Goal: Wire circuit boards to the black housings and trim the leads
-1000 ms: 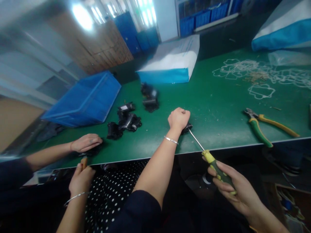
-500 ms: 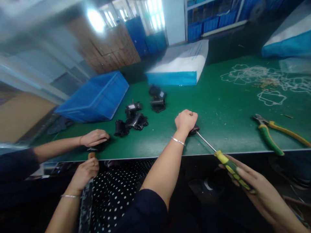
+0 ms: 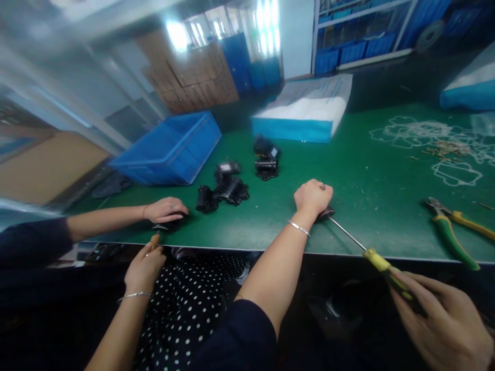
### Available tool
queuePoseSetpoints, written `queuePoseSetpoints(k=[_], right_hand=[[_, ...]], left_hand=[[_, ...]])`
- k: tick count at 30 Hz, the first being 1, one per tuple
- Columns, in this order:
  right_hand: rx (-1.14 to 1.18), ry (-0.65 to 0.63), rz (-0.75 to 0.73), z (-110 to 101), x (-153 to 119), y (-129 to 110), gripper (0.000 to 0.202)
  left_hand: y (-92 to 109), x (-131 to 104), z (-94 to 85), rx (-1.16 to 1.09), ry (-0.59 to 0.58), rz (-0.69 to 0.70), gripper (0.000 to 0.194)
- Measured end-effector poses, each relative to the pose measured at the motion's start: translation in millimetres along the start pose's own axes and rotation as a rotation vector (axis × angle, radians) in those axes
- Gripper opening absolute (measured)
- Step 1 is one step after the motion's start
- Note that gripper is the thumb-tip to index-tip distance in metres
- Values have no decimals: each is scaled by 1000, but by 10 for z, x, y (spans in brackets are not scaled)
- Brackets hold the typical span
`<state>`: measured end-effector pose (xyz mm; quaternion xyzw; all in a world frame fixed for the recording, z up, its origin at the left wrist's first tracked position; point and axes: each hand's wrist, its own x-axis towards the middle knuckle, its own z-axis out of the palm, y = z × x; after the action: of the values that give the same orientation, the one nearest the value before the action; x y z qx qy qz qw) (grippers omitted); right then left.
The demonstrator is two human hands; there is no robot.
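Left hand [image 3: 313, 197] fisted over hidden black part [image 3: 325, 213] — right hand [image 3: 444, 322] grips screwdriver [image 3: 386, 268].

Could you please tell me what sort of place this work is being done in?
Most likely a factory assembly bench: a green-topped worktable with small black plastic parts, a blue plastic crate, green-and-yellow-handled pliers, and shelves of blue bins behind.

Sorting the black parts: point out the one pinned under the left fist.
The black part under the left hand, where the screwdriver tip meets it; the other black parts lie loose nearer the blue bin.
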<state>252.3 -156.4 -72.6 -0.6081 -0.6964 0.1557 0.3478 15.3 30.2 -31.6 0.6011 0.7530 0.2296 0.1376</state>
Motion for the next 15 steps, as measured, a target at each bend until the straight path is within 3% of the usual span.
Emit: queuePoseSetpoints(k=[2, 3, 5, 8, 11, 15], right_hand=[[-69, 59, 61, -10, 68, 16, 53], [-87, 19, 111, -10, 107, 21, 62], [-62, -184, 208, 0, 170, 36, 70], [-57, -402, 275, 18, 184, 62, 58], [-195, -290, 244, 23, 118, 54, 59], [-249, 88, 27, 25, 42, -3, 57]], left_hand=[[1, 1, -3, -8, -11, 2, 30], [1, 2, -3, -11, -15, 5, 30], [3, 2, -3, -13, -16, 9, 31], [9, 0, -3, -10, -13, 9, 31], [16, -2, -8, -2, -17, 0, 31], [3, 3, -21, 15, -40, -7, 30]])
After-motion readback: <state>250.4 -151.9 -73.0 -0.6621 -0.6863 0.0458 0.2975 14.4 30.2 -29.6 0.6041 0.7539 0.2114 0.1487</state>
